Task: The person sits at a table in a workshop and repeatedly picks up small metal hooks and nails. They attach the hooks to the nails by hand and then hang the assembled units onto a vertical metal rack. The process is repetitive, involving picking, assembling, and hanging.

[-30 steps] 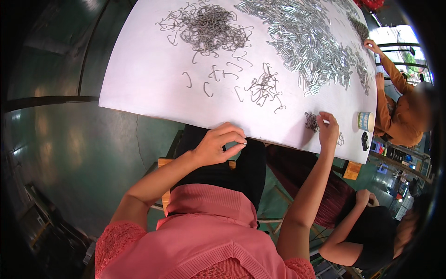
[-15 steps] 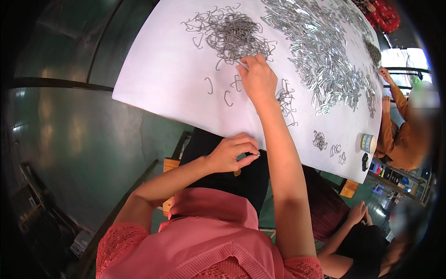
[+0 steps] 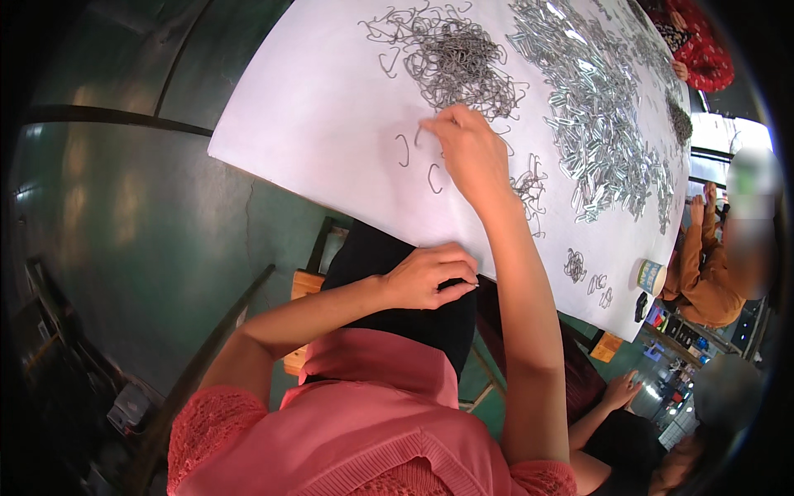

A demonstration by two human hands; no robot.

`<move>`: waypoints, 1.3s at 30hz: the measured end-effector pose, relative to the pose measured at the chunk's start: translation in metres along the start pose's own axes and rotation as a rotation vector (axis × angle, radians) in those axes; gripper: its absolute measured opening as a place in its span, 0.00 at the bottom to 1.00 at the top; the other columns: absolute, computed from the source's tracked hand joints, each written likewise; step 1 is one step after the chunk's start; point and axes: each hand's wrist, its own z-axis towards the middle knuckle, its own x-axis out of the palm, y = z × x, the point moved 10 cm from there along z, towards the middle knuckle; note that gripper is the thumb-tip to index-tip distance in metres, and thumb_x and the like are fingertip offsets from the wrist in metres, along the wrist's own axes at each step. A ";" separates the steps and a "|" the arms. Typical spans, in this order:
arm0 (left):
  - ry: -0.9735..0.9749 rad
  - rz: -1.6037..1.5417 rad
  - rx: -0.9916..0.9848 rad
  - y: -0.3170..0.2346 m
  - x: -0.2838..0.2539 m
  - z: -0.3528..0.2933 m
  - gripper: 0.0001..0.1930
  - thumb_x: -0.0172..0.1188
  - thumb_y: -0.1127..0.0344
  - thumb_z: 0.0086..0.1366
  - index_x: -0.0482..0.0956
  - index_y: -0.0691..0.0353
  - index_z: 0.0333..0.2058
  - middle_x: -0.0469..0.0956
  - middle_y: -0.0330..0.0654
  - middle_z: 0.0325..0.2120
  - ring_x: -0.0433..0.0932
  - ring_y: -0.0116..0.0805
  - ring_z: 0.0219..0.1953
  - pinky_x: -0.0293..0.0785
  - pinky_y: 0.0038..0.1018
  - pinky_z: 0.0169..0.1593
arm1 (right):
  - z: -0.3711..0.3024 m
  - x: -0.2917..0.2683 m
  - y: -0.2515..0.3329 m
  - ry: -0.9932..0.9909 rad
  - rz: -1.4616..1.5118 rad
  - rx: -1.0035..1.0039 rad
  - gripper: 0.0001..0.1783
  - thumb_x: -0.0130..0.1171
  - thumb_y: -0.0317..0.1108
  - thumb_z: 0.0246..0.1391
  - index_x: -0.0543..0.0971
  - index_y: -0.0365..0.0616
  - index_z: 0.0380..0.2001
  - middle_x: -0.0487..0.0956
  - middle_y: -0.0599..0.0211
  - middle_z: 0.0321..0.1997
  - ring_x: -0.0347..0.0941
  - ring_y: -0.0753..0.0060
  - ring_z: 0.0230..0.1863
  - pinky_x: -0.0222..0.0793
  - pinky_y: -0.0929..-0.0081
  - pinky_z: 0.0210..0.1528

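Observation:
My right hand is over the white table, thumb and forefinger pinched on a bent wire hook hanging at their tips. Two loose wire hooks, one of them nearest my wrist, lie beside it. Just beyond my knuckles spreads a tangled pile of grey wire hooks. At the table's near edge, above my lap, my left hand is closed in a pinch. A tiny shiny metal end shows at its fingertips; the rest is hidden by the fingers.
A large heap of short silver metal pieces covers the table's right part. Smaller hook clusters lie right of my forearm. A paper tub and a black object stand near the right corner. Other people sit along the right side.
My right hand has drawn back from the hook pile with a wire hook at its fingertips. My left hand keeps its pinch, with fingers closer together. The whole view has shifted slightly.

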 end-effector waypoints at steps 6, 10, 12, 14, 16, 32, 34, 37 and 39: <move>0.007 -0.012 -0.034 0.003 -0.001 0.001 0.08 0.66 0.77 0.50 0.78 0.61 0.30 0.76 0.37 0.33 0.76 0.35 0.34 0.74 0.28 0.36 | -0.019 -0.021 -0.031 -0.055 0.140 0.263 0.08 0.61 0.32 0.48 0.83 0.48 0.34 0.77 0.67 0.37 0.76 0.60 0.36 0.73 0.66 0.36; 0.022 -0.004 -0.024 0.003 0.002 -0.001 0.09 0.66 0.77 0.50 0.78 0.60 0.31 0.77 0.38 0.34 0.77 0.36 0.35 0.74 0.28 0.37 | -0.010 -0.009 -0.030 -0.110 0.003 0.315 0.14 0.66 0.42 0.47 0.82 0.46 0.34 0.78 0.63 0.36 0.77 0.58 0.34 0.72 0.64 0.35; 0.046 -0.008 -0.051 0.005 0.004 -0.001 0.09 0.65 0.77 0.50 0.78 0.60 0.31 0.77 0.38 0.35 0.77 0.37 0.36 0.74 0.29 0.38 | -0.007 -0.006 -0.012 -0.086 0.001 0.267 0.14 0.65 0.41 0.47 0.82 0.46 0.35 0.77 0.63 0.37 0.77 0.57 0.35 0.72 0.63 0.36; 0.050 -0.002 -0.062 0.006 0.004 -0.002 0.08 0.65 0.75 0.51 0.78 0.60 0.31 0.76 0.38 0.34 0.77 0.37 0.36 0.74 0.30 0.38 | -0.015 0.000 -0.005 0.000 0.039 0.239 0.13 0.66 0.39 0.47 0.82 0.49 0.37 0.76 0.65 0.37 0.75 0.57 0.37 0.71 0.63 0.38; 0.036 0.013 -0.055 0.006 0.004 -0.002 0.06 0.65 0.73 0.53 0.77 0.60 0.29 0.76 0.37 0.34 0.76 0.38 0.35 0.75 0.31 0.37 | -0.027 -0.001 0.003 0.038 0.100 0.192 0.13 0.65 0.37 0.46 0.82 0.50 0.38 0.76 0.66 0.38 0.75 0.58 0.38 0.71 0.64 0.39; 0.046 0.020 -0.017 0.000 0.007 -0.004 0.09 0.66 0.76 0.52 0.79 0.59 0.32 0.77 0.37 0.36 0.76 0.37 0.37 0.74 0.29 0.40 | 0.000 0.006 0.006 0.010 0.045 0.070 0.05 0.64 0.32 0.46 0.82 0.48 0.29 0.76 0.72 0.35 0.74 0.65 0.37 0.70 0.67 0.37; 0.059 0.028 -0.031 0.000 0.008 -0.004 0.09 0.65 0.75 0.52 0.79 0.59 0.32 0.77 0.37 0.36 0.76 0.37 0.37 0.73 0.29 0.40 | -0.003 0.012 0.012 -0.012 -0.023 0.000 0.04 0.64 0.32 0.46 0.81 0.48 0.28 0.75 0.72 0.35 0.73 0.67 0.42 0.68 0.66 0.40; 0.045 0.047 -0.064 -0.001 0.009 -0.005 0.08 0.65 0.75 0.53 0.79 0.59 0.33 0.77 0.37 0.36 0.76 0.37 0.37 0.73 0.29 0.40 | -0.007 0.011 0.018 -0.053 -0.076 -0.084 0.04 0.62 0.31 0.48 0.78 0.45 0.28 0.74 0.70 0.35 0.74 0.64 0.38 0.68 0.64 0.37; 0.011 0.050 -0.063 -0.005 0.008 -0.005 0.07 0.65 0.75 0.53 0.79 0.59 0.32 0.77 0.37 0.35 0.76 0.36 0.37 0.73 0.29 0.41 | -0.012 0.008 0.000 -0.027 0.115 0.100 0.04 0.61 0.30 0.50 0.78 0.43 0.30 0.75 0.70 0.34 0.73 0.67 0.33 0.68 0.67 0.35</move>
